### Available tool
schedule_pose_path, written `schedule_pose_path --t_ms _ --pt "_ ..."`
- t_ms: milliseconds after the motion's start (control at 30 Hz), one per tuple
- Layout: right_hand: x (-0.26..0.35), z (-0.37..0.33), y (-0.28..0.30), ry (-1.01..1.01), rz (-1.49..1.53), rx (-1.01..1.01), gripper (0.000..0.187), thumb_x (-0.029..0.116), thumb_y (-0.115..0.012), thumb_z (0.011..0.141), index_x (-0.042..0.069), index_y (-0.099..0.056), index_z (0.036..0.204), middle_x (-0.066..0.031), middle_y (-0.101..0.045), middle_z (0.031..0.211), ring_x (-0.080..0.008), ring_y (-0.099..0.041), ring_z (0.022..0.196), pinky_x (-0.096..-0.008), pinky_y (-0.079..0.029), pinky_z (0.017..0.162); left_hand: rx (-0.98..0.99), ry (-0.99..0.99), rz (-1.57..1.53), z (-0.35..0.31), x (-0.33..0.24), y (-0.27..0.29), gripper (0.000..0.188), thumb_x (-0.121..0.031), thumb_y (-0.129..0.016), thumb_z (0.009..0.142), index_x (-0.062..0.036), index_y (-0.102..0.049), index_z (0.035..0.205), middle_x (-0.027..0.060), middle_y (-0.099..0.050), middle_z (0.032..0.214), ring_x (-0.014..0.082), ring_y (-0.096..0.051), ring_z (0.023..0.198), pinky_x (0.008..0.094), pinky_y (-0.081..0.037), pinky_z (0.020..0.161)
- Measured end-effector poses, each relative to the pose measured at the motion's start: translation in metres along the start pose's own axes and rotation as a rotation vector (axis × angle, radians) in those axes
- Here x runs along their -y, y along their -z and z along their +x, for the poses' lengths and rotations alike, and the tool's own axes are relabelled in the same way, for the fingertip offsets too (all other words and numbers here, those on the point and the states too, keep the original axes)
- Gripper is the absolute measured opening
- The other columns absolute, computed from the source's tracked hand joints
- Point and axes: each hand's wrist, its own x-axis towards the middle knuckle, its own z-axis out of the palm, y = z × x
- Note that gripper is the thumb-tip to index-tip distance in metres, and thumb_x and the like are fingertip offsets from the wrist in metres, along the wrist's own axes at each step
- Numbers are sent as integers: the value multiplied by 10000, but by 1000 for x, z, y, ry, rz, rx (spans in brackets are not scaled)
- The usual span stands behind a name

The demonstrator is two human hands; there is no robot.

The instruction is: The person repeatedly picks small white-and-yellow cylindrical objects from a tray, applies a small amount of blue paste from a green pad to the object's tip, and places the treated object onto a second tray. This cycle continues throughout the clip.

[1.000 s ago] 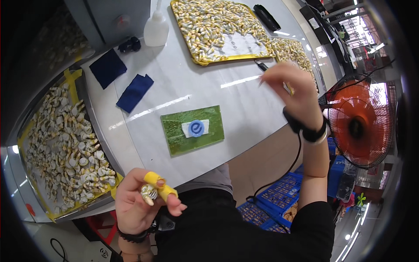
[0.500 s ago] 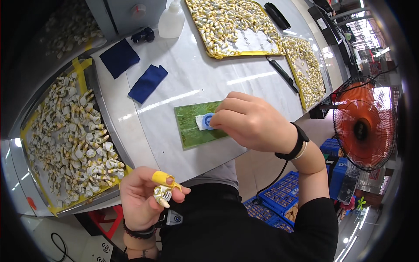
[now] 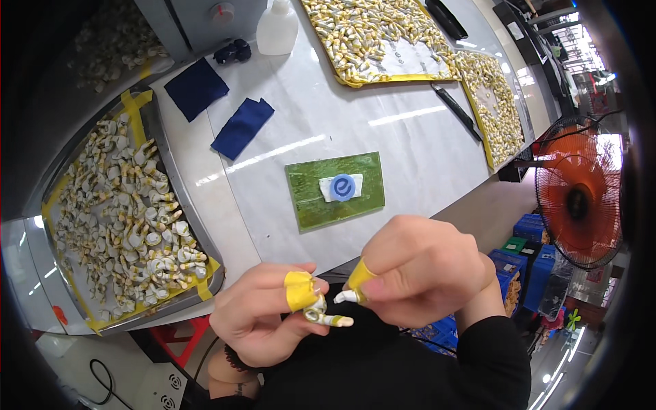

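Note:
My left hand (image 3: 256, 318) is closed in a pinch, a yellow finger cover on its index finger. Between its fingertips sits a small white figurine (image 3: 324, 317) with yellow and dark markings and a pale tip. Close beside it, my right hand (image 3: 427, 273) pinches a small white, pointed figurine part (image 3: 346, 297) between thumb and a yellow-covered finger. The two pieces look slightly apart. Beyond the hands, a green rectangular board (image 3: 336, 217) lies on the table. On it rests a white pad (image 3: 325, 193) under a round blue piece (image 3: 343, 186).
At left stands a metal tray (image 3: 217, 281) full of white figurines. Far right, yellow-edged trays (image 3: 403, 80) hold many small parts, near a black-handled tool (image 3: 456, 111). Blue cloths (image 3: 242, 128), a white bottle (image 3: 277, 31) and an orange fan (image 3: 577, 198) are around.
My right hand has come back from the green board toward my left hand, now with a small white part in its pinch. The blue round piece is fully uncovered. The view has shifted slightly.

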Motion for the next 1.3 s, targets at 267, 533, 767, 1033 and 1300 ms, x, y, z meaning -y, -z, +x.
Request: schedule_pose_path --t_ms 267,533,767,1033,1300 --pt "1 -1 -2 47 15 99 180 -75 -683 694 -22 -606 847 -114 -607 788 -251 -593 639 -308 -480 547 1 -26 13 1 0 -7 273 -75 -783 698 -10 -616 904 145 -664 895 254 -647 793 428 -535 804" --pt "1 5 -6 56 51 42 173 -56 -714 696 19 -595 797 -95 -627 751 -249 -630 642 -312 -518 556 62 -117 197 4 -8 -4 305 -107 -797 676 -38 -610 907 116 -664 880 249 -652 796 415 -562 751" --pt "1 2 -4 103 36 33 160 -74 -659 708 -53 -592 851 -138 -595 796 -257 -573 632 -303 -473 550 81 -113 221 4 -8 -5 361 -138 -815 659 -37 -594 925 116 -656 882 241 -647 799 420 -558 760" --pt "2 -1 -7 195 -121 -23 188 -40 -702 679 -40 -640 857 -116 -606 795 -221 -586 646 -288 -474 560 -38 -264 306 6 3 -8 392 -179 -812 682 1 -594 954 136 -655 904 227 -637 781 366 -536 745" --pt "-6 8 5 -109 141 103 167 121 -804 659 76 -708 788 -32 -555 770 -172 -507 665 -275 -398 572 37 168 -90 5 -10 -5 233 -98 -746 752 70 -651 883 139 -667 811 212 -649 710 282 -500 649"
